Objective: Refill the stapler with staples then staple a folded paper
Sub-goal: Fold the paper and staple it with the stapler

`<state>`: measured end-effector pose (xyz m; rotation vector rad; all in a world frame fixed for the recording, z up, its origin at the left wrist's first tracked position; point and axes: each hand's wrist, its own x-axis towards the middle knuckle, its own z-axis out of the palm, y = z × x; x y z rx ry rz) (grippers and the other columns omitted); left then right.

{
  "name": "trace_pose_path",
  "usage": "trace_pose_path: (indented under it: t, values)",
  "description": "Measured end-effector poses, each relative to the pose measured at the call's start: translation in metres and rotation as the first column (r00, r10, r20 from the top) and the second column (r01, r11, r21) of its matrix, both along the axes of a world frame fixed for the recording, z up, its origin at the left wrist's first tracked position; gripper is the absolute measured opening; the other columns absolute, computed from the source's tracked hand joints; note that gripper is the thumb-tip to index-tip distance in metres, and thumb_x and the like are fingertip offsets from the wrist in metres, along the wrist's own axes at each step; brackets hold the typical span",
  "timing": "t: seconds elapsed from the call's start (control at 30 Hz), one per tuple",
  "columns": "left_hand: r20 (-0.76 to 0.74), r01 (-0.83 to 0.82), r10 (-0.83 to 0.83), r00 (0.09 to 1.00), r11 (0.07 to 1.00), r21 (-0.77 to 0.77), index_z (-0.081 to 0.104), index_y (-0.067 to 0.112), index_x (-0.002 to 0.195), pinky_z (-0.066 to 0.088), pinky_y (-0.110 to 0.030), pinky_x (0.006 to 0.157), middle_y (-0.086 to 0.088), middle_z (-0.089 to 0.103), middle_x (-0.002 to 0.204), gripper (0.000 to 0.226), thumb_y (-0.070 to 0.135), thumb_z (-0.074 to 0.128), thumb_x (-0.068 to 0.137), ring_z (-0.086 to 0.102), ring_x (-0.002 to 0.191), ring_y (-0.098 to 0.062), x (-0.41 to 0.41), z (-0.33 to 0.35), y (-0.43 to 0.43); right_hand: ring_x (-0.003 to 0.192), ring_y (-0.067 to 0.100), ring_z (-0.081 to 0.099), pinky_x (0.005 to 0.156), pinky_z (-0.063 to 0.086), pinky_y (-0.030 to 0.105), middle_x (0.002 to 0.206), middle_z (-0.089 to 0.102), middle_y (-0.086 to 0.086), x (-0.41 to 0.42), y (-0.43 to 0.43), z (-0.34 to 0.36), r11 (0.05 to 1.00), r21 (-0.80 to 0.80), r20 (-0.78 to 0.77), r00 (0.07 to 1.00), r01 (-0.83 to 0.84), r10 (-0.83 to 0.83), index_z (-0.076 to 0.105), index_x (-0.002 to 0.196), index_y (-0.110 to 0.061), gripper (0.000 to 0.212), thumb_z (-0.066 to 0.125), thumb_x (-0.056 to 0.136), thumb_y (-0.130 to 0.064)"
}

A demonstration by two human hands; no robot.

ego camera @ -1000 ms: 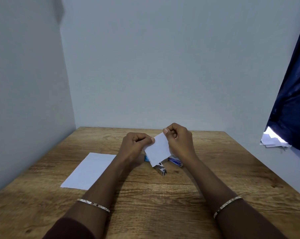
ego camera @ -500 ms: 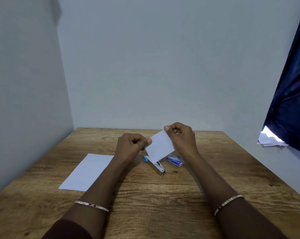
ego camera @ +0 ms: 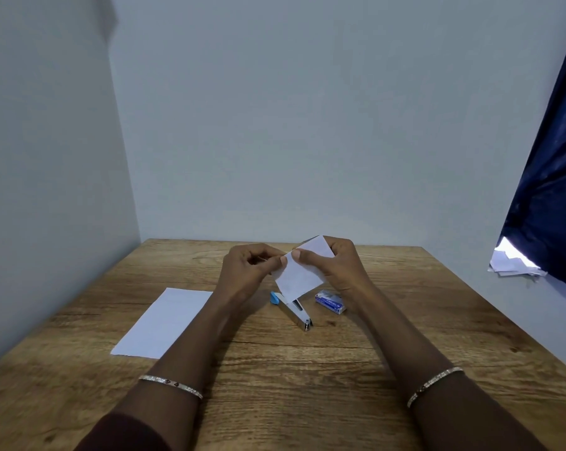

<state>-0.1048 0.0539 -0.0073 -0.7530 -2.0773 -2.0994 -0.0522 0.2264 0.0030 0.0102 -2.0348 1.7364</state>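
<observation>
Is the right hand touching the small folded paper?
Touching. The head view shows the right hand pinching the folded paper, thumb on its face.

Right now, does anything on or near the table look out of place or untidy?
On the table nothing stands out: the stapler, staple box and flat sheet lie neatly. Only the loose papers at right, under the blue curtain, look untidy.

Folded white paper (ego camera: 302,271) held above blue-ended stapler (ego camera: 293,310), seemingly closed.

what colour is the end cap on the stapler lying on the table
Light blue, on the far end of the silver stapler, seen in the head view.
</observation>
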Motion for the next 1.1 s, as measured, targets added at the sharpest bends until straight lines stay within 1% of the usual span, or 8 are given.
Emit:
trace_pose_path:
  t: [0.23, 0.33, 0.43, 0.6, 0.8, 0.9, 1.0, 1.1]
  values:
    - [-0.023, 0.024, -0.025, 0.999, 0.998, -0.054, 0.078, 0.009, 0.074, 0.048, -0.014, 0.059, -0.002, 0.074, 0.070, 0.012, 0.006, 0.076, 0.085, 0.065, 0.066, -0.004, -0.001, -0.001, -0.001, 0.073, 0.017, 0.075, 0.055, 0.055, 0.025, 0.080, 0.078, 0.002, 0.001, 0.001, 0.004, 0.996, 0.084, -0.004, 1.000, -0.029, 0.030, 0.078, 0.080, -0.018, 0.018, 0.090, 0.073, -0.029]
    - [-0.026, 0.027, -0.029, 0.999, 0.998, -0.055, 0.079, 0.006, 0.076, 0.053, -0.020, 0.065, -0.009, 0.076, 0.075, 0.009, 0.009, 0.078, 0.084, 0.068, 0.073, -0.013, -0.001, -0.002, 0.000, 0.074, 0.019, 0.076, 0.058, 0.058, 0.031, 0.079, 0.078, 0.002, 0.002, 0.008, 0.005, 0.996, 0.086, 0.023, 1.000, 0.014, -0.016, 0.078, 0.083, -0.015, 0.025, 0.090, 0.072, -0.033]
    - [-0.012, -0.005, 0.004, 1.000, 0.999, -0.049, 0.079, 0.008, 0.075, 0.054, -0.027, 0.070, -0.008, 0.077, 0.075, 0.009, 0.011, 0.080, 0.083, 0.068, 0.075, -0.015, -0.002, -0.003, 0.001, 0.077, 0.026, 0.075, 0.062, 0.056, 0.037, 0.080, 0.078, 0.006, 0.003, 0.012, 0.005, 0.996, 0.081, 0.037, 0.999, 0.036, -0.039, 0.077, 0.086, -0.013, 0.028, 0.085, 0.078, -0.039]
    - [-0.044, -0.082, 0.078, 0.996, 0.992, -0.091, 0.079, 0.020, 0.071, 0.053, -0.027, 0.070, 0.006, 0.077, 0.069, 0.012, 0.015, 0.082, 0.080, 0.067, 0.068, -0.003, -0.005, -0.004, -0.001, 0.088, 0.034, 0.073, 0.071, 0.051, 0.036, 0.088, 0.078, 0.012, 0.000, 0.012, 0.005, 0.989, 0.145, 0.005, 1.000, 0.015, -0.016, 0.080, 0.092, -0.014, 0.025, 0.066, 0.097, -0.034]
    - [-0.055, -0.196, 0.193, 0.980, 0.978, -0.067, 0.082, 0.017, 0.075, 0.054, -0.025, 0.069, 0.007, 0.079, 0.073, 0.007, 0.018, 0.088, 0.073, 0.071, 0.070, -0.001, -0.012, -0.005, -0.007, 0.071, 0.015, 0.069, 0.066, 0.050, 0.031, 0.068, 0.076, 0.000, 0.001, 0.018, 0.009, 0.991, 0.080, -0.045, 0.994, 0.105, -0.102, 0.075, 0.079, -0.015, 0.014, 0.085, 0.080, -0.024]
    - [-0.084, -0.243, 0.236, 0.968, 0.967, -0.074, 0.081, 0.016, 0.075, 0.054, -0.025, 0.064, 0.005, 0.078, 0.071, 0.010, 0.023, 0.089, 0.072, 0.068, 0.065, -0.002, -0.014, -0.004, -0.006, 0.071, 0.006, 0.067, 0.067, 0.051, 0.030, 0.069, 0.074, -0.006, 0.001, 0.017, 0.010, 0.984, 0.104, -0.116, 0.985, 0.142, -0.130, 0.073, 0.072, -0.019, 0.015, 0.087, 0.076, -0.020]
    - [-0.065, -0.320, 0.317, 0.946, 0.946, -0.052, 0.075, 0.013, 0.073, 0.050, -0.022, 0.051, 0.001, 0.072, 0.068, 0.031, 0.043, 0.083, 0.078, 0.061, 0.053, -0.009, -0.016, -0.005, -0.007, 0.074, 0.006, 0.063, 0.068, 0.051, 0.026, 0.077, 0.074, -0.008, 0.001, 0.018, 0.014, 0.969, 0.120, -0.193, 0.963, 0.215, -0.190, 0.075, 0.072, -0.019, 0.013, 0.087, 0.075, -0.021]
    - [0.117, -0.301, 0.301, 0.946, 0.953, -0.022, 0.071, 0.011, 0.073, 0.047, -0.023, 0.044, -0.003, 0.073, 0.063, 0.060, 0.069, 0.063, 0.083, 0.059, 0.045, -0.010, -0.016, -0.006, -0.010, 0.075, 0.004, 0.065, 0.068, 0.050, 0.022, 0.079, 0.075, -0.007, 0.001, 0.024, 0.017, 0.961, 0.114, -0.285, 0.935, 0.251, -0.210, 0.075, 0.076, -0.015, 0.010, 0.084, 0.078, -0.016]
